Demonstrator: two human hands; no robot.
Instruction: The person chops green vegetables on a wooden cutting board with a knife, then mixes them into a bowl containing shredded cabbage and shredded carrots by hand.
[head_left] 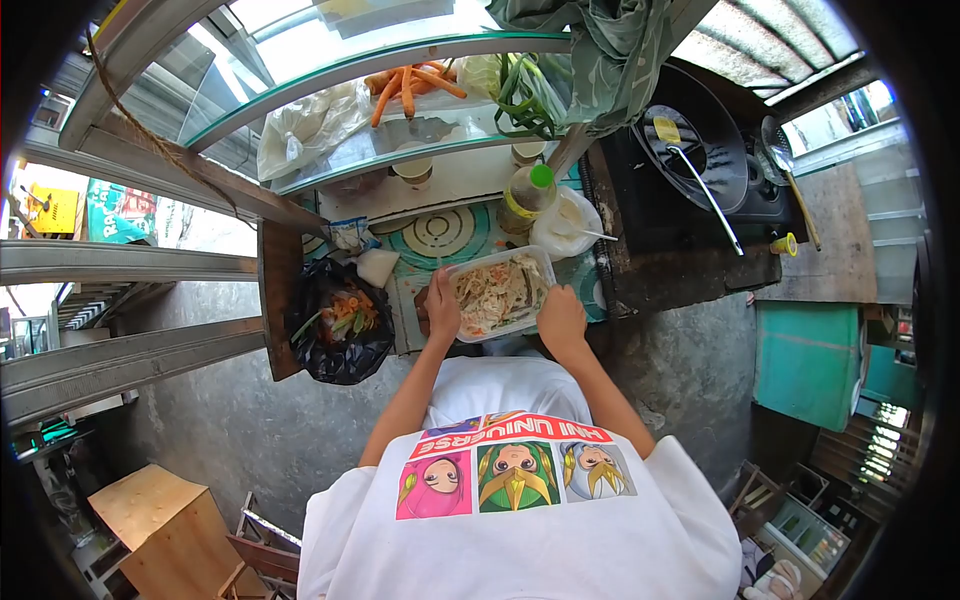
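A clear rectangular plastic container point(496, 257) sits at the counter's front edge, right before my body. Inside it lies a pale mix of shredded vegetables point(492, 296) with orange and green bits. My left hand point(443, 305) grips the container's left side, with its fingers along the wall. At the right rim, my right hand point(562, 319) is closed in a fist; what it holds is hidden by the fingers. Just behind the container stand a bottle point(524, 201) with a green cap and a white plastic bag point(566, 222) with a pale handle sticking out.
A black plastic bag point(341, 345) of vegetable scraps hangs at the left. Carrots point(408, 88) and green leafy stalks point(528, 98) lie on the glass shelf above. To the right, a wok point(694, 140) sits on the stove with a long-handled utensil point(708, 192) in it.
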